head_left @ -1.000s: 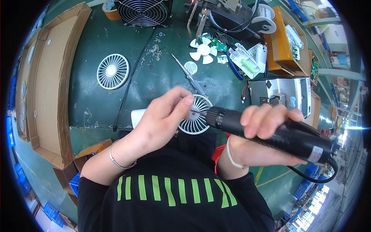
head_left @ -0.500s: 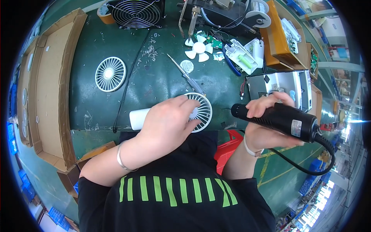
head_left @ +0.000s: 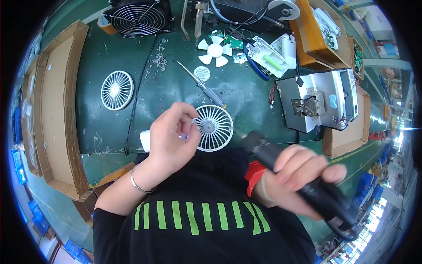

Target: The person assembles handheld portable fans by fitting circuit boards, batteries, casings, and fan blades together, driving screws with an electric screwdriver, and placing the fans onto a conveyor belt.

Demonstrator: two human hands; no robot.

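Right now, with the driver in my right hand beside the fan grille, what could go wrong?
The black power driver in the right hand points toward the white round grille, and the left hand is at its left rim, so a slip might catch those fingers.
A small shiny piece shows within the left hand's curled fingers; it could drop.
The grille lies at the front edge of the table, so a nudge might tip it off.

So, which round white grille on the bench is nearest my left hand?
The right grille, close beside your left hand; the other grille lies apart, farther left.
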